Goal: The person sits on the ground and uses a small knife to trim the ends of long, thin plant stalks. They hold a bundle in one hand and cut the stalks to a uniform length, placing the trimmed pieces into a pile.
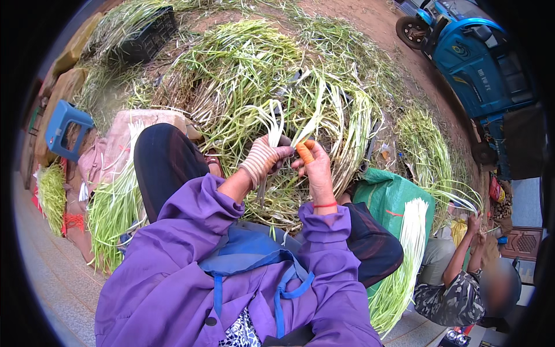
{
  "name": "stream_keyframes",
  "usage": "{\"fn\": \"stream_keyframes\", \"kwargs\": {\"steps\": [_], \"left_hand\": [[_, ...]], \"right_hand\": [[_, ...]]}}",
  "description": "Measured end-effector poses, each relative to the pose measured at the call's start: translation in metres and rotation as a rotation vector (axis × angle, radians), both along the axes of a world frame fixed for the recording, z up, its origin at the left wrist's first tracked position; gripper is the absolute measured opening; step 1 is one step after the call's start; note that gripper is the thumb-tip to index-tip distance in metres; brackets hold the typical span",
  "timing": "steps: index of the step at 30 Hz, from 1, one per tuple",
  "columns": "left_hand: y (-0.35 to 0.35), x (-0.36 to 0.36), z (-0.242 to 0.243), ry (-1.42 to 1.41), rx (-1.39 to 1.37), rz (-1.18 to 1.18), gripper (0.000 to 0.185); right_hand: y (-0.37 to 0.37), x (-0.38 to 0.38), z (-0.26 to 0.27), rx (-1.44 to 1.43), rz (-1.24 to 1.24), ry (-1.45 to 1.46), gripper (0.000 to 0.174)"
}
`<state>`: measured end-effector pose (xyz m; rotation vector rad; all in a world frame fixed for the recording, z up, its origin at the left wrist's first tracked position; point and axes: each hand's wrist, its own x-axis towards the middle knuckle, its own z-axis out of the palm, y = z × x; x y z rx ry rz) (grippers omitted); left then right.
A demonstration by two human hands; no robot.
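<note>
Between my knees, my left hand point(264, 159), wrapped in a striped elastic bandage, grips a small bunch of white-ended vegetable stalks point(274, 128). The white ends point up and curl over. My right hand point(314, 162) is close beside it, with orange coverings on its fingers and a red string at the wrist. Its fingertips pinch a pale leafy stalk point(308, 130) at the meeting point of the two hands. Below and beyond them spreads a large heap of loose green stalks point(243, 56).
Sorted white-ended bundles lie at my left point(115, 208) and over a green woven sack point(377, 191) at my right. A blue plastic stool point(68, 130) and black crate point(147, 37) stand left. Far right are a blue three-wheeler point(481, 65) and a seated person point(455, 286) holding stalks.
</note>
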<state>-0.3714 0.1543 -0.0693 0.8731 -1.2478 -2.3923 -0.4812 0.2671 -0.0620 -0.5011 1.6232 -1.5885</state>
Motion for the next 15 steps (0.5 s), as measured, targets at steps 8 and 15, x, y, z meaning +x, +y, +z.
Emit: {"fn": "stream_keyframes", "kwargs": {"steps": [8, 15], "left_hand": [[-0.007, 0.004, 0.003, 0.040, 0.118, 0.146, 0.014], [-0.020, 0.008, 0.009, 0.081, 0.156, 0.230, 0.016]], "right_hand": [[0.007, 0.013, -0.006, -0.154, -0.061, -0.061, 0.015], [0.046, 0.059, 0.002, -0.024, 0.195, 0.479, 0.016]]}}
